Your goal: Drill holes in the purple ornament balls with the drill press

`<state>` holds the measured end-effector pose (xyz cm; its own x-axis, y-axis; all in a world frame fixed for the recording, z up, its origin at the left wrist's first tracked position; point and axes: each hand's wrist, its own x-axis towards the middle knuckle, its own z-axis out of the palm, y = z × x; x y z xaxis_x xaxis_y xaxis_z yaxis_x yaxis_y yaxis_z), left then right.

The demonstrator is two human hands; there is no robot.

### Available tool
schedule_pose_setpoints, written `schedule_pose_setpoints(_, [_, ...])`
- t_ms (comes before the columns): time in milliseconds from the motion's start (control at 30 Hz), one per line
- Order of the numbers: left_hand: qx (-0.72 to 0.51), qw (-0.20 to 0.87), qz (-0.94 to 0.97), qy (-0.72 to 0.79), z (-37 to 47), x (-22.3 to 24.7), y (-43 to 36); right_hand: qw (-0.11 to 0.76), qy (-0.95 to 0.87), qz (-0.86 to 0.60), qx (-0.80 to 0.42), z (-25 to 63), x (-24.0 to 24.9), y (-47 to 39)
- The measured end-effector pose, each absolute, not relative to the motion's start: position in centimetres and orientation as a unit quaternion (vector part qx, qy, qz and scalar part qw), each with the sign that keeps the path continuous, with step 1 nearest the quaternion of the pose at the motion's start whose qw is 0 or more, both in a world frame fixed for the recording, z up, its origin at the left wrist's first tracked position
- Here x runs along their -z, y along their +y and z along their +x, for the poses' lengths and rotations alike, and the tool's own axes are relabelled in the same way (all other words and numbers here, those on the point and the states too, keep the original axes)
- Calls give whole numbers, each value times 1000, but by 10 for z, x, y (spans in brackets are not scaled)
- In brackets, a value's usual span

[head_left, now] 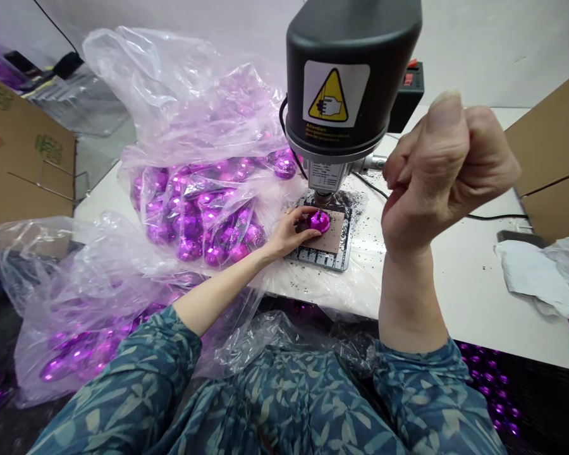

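My left hand (296, 231) rests at the base of a small black bench drill press (351, 82). Its thumb and fingers close around a shiny purple ball ornament (318, 220), which sits on a brown board (329, 240) directly under the chuck (321, 198). My right hand (448, 164) is raised on the right side of the machine, curled in a fist at the end of the silver feed lever (375, 163). The fist hides the grip of that lever. Whether the drill bit touches the ornament is too small to tell.
Clear plastic bags of purple mirrored balls (194, 215) fill the left of the white table (436, 278). Dark chips lie around the metal base (344, 256). Cardboard boxes (19, 145) stand at both sides. White paper (535, 272) lies at right; more purple balls (490, 385) are below.
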<state>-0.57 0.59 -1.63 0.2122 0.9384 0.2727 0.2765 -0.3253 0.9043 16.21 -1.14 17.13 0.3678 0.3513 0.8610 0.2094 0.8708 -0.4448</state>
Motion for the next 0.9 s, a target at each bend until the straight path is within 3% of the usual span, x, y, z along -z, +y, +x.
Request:
schedule_pose_setpoints(133, [-438,324,714,440,-3,20,3,787,-562,-248,-52,161,-174,-13])
schedule_pose_setpoints(900, [-438,352,708,427,-3,16,1,788,-601,-94,97,166,-124,-2])
